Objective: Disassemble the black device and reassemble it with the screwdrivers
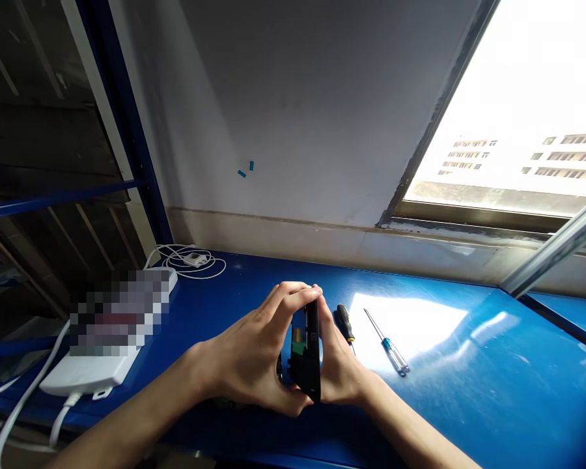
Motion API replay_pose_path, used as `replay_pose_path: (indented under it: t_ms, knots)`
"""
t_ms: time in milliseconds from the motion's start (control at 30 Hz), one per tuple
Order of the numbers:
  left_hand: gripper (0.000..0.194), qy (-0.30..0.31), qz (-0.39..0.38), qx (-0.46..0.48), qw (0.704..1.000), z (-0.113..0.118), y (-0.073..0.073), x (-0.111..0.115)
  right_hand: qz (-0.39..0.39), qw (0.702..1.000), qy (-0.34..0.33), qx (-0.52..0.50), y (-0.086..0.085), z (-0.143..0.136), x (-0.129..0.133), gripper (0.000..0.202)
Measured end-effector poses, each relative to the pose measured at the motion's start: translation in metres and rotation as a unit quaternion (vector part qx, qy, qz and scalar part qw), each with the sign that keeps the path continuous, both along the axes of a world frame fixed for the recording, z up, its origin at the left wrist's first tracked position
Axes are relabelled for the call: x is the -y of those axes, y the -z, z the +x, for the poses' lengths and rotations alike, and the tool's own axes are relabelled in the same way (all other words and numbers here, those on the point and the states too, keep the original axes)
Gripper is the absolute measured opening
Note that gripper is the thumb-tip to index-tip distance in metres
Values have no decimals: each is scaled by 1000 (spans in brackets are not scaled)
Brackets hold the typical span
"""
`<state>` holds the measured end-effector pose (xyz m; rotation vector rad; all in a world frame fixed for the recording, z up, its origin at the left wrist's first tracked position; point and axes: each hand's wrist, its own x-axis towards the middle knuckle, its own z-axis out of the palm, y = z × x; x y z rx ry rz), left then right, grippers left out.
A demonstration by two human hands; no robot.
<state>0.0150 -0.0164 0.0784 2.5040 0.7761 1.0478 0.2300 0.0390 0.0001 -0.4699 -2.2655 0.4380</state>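
Observation:
A black plastic housing with a green circuit board part [311,355] stands on edge between my two hands, above the blue tabletop. My left hand [247,352] curls round its left side, fingers over the top and thumb at the bottom. From the right, my right hand [340,365] presses on the flat face, and its fingertips meet the left ones at the top edge. Just right of my right hand lies a black-handled screwdriver [343,322], its shaft partly hidden. Farther right is a screwdriver with a clear blue handle [393,355]. Something green [223,403] shows partly under my left wrist.
A long white power strip [90,371], partly pixelated, lies at the left with white cables. Behind it is a coiled white cable with a small white box [195,260]. A wall and window [508,130] bound the blue table [449,404]; a metal strut [557,244] slants at right.

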Motion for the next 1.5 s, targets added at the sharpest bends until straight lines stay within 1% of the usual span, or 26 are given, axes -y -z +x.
replay_pose_path:
  t_ms: [100,233,333,433,500,667,733,867,967,1067,1167,1233,1300,1400,1500]
  knots:
    - [135,5,-27,15,1000,-4,1,1,-40,998,-11,-37,2,-4,1,156]
    - [138,-34,-42,5,999,-22,2,8,-55,996,-30,-69,3,-4,1,151]
    - [137,-62,-68,6,996,-40,6,14,-51,997,-21,-52,-1,-2,3,149]
    - [135,-96,-59,18,993,-57,16,18,-37,999,-1,-26,-7,-1,6,149]
    - [135,-111,-57,2,992,-66,23,19,-27,1000,3,-10,-11,1,9,148]
    - [131,-122,-49,-50,990,-79,35,20,-4,1000,11,27,-14,1,15,145]
    - [130,-134,-62,-58,987,-83,38,20,-12,999,19,46,-15,0,18,145]
    - [133,-164,-122,-76,976,-92,43,23,-68,994,26,86,-17,-6,23,148]
    - [135,-168,-166,-84,968,-99,48,28,-105,988,22,110,-18,-11,24,148]
    - [133,-169,-187,-90,964,-101,52,34,-112,985,19,127,-17,-15,24,148]
    - [130,-169,-202,-95,960,-99,57,40,-110,982,21,149,-13,-17,25,149]
    - [128,-168,-225,-92,955,-97,60,42,-120,978,27,169,-12,-18,25,147]
    - [125,-168,-271,-85,944,-96,61,43,-135,972,31,188,-12,-19,26,145]
    - [121,-173,-352,-66,917,-96,58,44,-159,964,35,210,-13,-21,26,143]
    - [120,-168,-396,-45,902,-97,54,45,-168,960,35,219,-14,-23,26,141]
